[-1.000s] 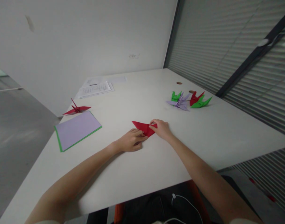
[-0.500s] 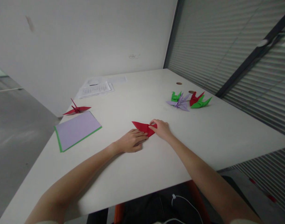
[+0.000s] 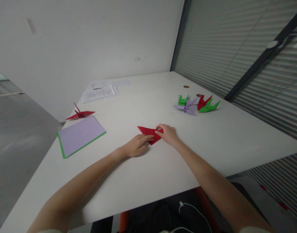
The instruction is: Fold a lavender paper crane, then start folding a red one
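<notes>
A folded piece of red origami paper [image 3: 148, 131] lies on the white table in front of me, one pointed corner toward the upper left. My left hand [image 3: 136, 145] rests at its near left side, index finger stretched across the paper and pressing on it, the other fingers curled underneath. On the right edge, my right hand [image 3: 168, 134] pinches the paper between thumb and fingers. The fingers partly cover the paper's right end, so its folds there are hidden.
Left of my hands lies a stack of lilac and green paper [image 3: 81, 136], with a red paper crane [image 3: 80, 114] behind it. Several folded cranes, including a lilac one [image 3: 187, 107], stand at the right. Printed sheets [image 3: 99, 93] lie at the back left.
My left hand has drawn back slightly to the left and its fingers have curled, leaving the index finger on the paper. More of the paper's lower corner shows. My right hand stays put.
</notes>
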Action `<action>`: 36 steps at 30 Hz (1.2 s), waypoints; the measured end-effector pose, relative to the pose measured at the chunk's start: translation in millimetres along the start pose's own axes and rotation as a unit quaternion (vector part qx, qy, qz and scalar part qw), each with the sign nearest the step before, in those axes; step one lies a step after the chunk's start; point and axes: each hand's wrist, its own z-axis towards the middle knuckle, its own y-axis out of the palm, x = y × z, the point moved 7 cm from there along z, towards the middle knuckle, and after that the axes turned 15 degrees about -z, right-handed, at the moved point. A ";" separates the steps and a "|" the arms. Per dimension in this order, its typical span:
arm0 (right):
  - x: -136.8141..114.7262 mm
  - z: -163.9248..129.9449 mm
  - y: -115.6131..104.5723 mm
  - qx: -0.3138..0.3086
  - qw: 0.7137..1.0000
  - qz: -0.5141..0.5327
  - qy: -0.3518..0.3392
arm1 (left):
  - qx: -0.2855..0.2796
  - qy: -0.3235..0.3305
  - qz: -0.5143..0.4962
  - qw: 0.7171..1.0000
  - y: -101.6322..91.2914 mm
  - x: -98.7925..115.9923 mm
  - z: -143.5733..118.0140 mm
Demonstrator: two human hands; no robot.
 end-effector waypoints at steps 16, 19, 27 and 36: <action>-0.2 -0.8 0.4 0.002 1.000 -0.002 0.000 | -0.036 0.041 0.081 0.995 8.3 12.3 2.6; -0.5 -0.5 0.5 -0.002 1.000 0.000 0.003 | -0.043 0.049 0.092 0.994 9.6 14.0 2.9; 1.8 -2.4 -10.0 0.026 0.999 -0.001 0.024 | -0.049 0.055 0.125 0.989 10.2 18.4 3.5; -45.6 -48.9 -55.0 0.041 0.976 0.063 -0.203 | -0.037 0.061 0.124 0.990 11.0 18.1 2.7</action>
